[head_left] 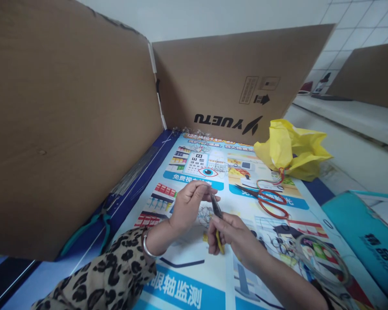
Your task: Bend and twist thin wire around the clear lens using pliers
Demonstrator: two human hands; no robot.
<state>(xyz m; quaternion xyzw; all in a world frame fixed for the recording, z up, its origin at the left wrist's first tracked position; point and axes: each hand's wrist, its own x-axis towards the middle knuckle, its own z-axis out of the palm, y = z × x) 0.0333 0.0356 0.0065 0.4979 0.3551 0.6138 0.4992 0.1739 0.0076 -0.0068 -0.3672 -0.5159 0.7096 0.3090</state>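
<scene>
My right hand (233, 232) is wrapped round a pair of pliers (216, 207) with dark metal jaws and yellow handles, the jaws pointing up and away. At the jaw tips, my left hand (188, 202) is closed in a pinch. Whatever sits between its fingertips is too small to make out. Below the hands, a tangle of thin wire (205, 215) lies on the printed poster (177, 297), partly hidden by my left hand. Red-handled scissors (267, 201) rest to the right of the hands.
Cardboard walls stand at the left (67, 120) and back (187, 82). Teal-handled pliers (105, 230) and a bundle of thin rods (132, 172) lie left. At right are a crumpled yellow bag (283, 146), a clear coil (338, 258) and a teal box (358, 232).
</scene>
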